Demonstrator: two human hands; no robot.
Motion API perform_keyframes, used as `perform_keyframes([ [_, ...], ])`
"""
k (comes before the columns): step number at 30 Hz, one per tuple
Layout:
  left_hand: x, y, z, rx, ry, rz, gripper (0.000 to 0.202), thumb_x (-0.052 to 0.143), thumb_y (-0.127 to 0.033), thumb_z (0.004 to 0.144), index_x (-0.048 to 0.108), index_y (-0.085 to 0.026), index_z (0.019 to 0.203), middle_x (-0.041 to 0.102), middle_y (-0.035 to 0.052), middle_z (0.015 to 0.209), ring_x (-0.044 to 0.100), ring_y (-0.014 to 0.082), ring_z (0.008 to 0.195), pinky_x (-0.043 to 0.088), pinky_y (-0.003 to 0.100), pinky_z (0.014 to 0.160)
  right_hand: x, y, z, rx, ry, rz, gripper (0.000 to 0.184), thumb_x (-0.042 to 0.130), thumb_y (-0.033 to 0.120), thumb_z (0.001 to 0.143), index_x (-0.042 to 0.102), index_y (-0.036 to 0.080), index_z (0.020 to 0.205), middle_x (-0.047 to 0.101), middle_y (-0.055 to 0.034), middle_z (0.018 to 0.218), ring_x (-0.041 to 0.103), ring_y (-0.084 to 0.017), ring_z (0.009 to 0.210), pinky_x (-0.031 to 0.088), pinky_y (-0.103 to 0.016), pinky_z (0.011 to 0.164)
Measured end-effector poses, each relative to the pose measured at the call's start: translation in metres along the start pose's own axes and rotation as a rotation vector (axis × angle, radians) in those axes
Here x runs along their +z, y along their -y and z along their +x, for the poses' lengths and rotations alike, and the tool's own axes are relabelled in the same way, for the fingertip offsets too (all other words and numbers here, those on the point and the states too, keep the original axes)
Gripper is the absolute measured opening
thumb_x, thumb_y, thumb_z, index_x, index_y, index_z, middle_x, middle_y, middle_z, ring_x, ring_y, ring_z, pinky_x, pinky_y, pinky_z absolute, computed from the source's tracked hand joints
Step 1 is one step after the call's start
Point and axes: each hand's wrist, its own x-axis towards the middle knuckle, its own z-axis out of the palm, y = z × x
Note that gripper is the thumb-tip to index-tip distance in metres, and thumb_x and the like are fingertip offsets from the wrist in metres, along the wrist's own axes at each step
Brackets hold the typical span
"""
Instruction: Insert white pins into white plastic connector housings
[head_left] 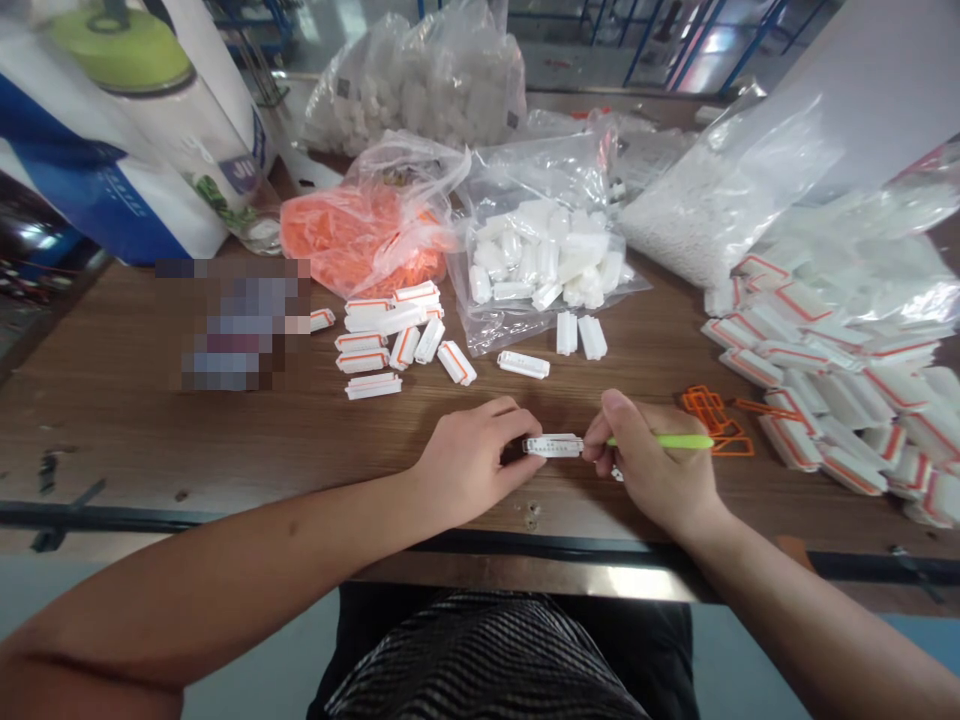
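Note:
My left hand is closed, pinching the left end of a small white plastic block just above the wooden table. My right hand is closed on the block's right end and also grips a thin green stick that points to the right. Both hands meet near the table's front edge.
A group of white blocks with orange seals lies left of centre. Behind are an open bag of orange rings, a bag of white blocks and a bag of white pellets. A heap of finished blocks fills the right; loose orange rings lie beside it.

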Motion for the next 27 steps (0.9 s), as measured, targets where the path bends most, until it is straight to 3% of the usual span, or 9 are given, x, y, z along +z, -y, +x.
perform_keyframes([
  [5,0.0003,0.0007,-0.0001,-0.006,0.002,0.008,0.010,0.068,-0.025,0.085,0.066,-0.019,0.092,0.062,-0.0021,0.080,0.053,0.0099,0.061,0.041,0.024,0.058,-0.0006,0.0012,0.0008,0.029,0.027,0.052,0.054,0.053,0.050,0.092,0.062,0.017,0.051,0.061,-0.0023,0.046,0.053,-0.009,0.034,0.039,-0.018,0.032],
  [11,0.0011,0.0006,-0.0003,-0.003,0.002,-0.003,0.010,0.069,-0.024,0.084,0.065,-0.020,0.092,0.062,-0.0025,0.082,0.052,0.0092,0.060,0.040,0.024,0.058,-0.0047,-0.0049,-0.0045,-0.082,0.023,0.025,0.053,0.049,0.042,0.097,0.063,0.017,0.052,0.064,-0.0026,0.052,0.054,-0.008,0.038,0.042,-0.019,0.038],
  [27,0.0009,0.0016,-0.0003,0.010,-0.006,0.010,0.010,0.068,-0.022,0.085,0.063,-0.019,0.093,0.060,-0.0030,0.082,0.050,0.0088,0.060,0.038,0.023,0.058,-0.0058,-0.0036,-0.0047,-0.061,-0.010,0.098,0.053,0.052,0.043,0.096,0.063,0.017,0.051,0.062,-0.0023,0.051,0.053,-0.008,0.037,0.040,-0.019,0.037],
])
